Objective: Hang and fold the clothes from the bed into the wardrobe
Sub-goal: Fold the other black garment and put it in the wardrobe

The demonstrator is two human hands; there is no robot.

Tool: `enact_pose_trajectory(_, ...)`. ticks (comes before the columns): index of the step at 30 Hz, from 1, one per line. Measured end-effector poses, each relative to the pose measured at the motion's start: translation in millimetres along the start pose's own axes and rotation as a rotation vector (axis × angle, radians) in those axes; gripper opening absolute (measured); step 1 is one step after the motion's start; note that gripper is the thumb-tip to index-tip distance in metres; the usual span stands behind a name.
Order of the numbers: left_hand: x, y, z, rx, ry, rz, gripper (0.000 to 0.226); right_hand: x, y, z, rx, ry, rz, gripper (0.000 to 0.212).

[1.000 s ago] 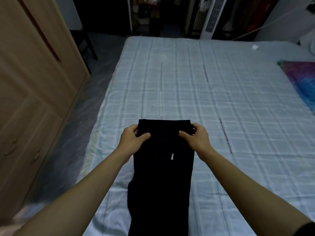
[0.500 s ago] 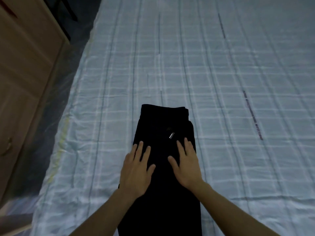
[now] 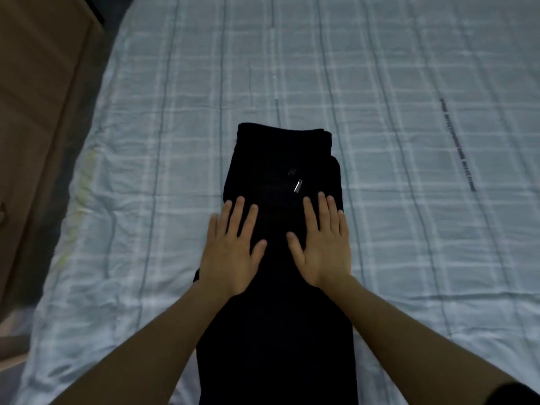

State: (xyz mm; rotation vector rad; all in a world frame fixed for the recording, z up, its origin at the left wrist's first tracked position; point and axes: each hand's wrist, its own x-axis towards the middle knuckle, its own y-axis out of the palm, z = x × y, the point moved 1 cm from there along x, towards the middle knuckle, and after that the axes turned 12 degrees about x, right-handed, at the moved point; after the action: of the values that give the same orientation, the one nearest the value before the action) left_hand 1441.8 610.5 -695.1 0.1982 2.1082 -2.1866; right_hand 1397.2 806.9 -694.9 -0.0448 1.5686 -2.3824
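You're wearing a dark sleeve (image 3: 518,394) on the right arm, and only its edge is showing, in the bottom right corner. Your right forearm (image 3: 409,340) is showing bare from that edge to the right hand (image 3: 324,252). Your left forearm (image 3: 140,355) is showing bare to the frame edge, and the left hand (image 3: 230,255) is going bare too. Dim light is hiding the sleeve fabric.

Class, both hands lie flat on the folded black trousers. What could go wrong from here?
The trousers look stepped at their far right corner, so pressing may set an uneven fold. The left hand overlaps their edge onto the sheet; sliding might drag the fabric askew.
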Motion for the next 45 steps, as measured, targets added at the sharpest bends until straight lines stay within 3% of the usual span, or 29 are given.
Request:
enact_pose_trajectory(5,-38,-13,-5,0.121,0.024,0.033,0.07,-21,-12,-1,0.031,-0.046,0.089,0.075)
enact_pose_trajectory(8,-95,-12,-14,0.104,0.135,0.036,0.067,-78,-12,1,0.033,-0.14,0.163,0.073)
enact_pose_trajectory(16,-230,8,-22,0.027,0.192,0.045,0.064,-236,8,-5,0.068,-0.256,0.238,0.071)
enact_pose_trajectory(22,-279,5,-17,-0.07,0.316,0.063,0.078,-283,2,-17,0.137,-0.373,0.256,0.091)
enact_pose_trajectory(28,-270,-5,-11,-0.117,0.349,0.018,0.075,-284,0,-22,0.201,-0.416,0.12,0.07)
enact_pose_trajectory(33,-251,-26,-6,-0.265,0.277,-0.115,0.02,-263,-16,-11,0.291,-0.383,-0.024,0.025)
enact_pose_trajectory(35,-237,-41,-5,-0.298,0.239,-0.144,0.017,-247,-32,-3,0.354,-0.301,-0.021,0.014)
enact_pose_trajectory(45,-89,-118,17,-0.504,0.097,-0.366,0.015,-100,-109,23,0.717,-0.088,-0.275,0.004)
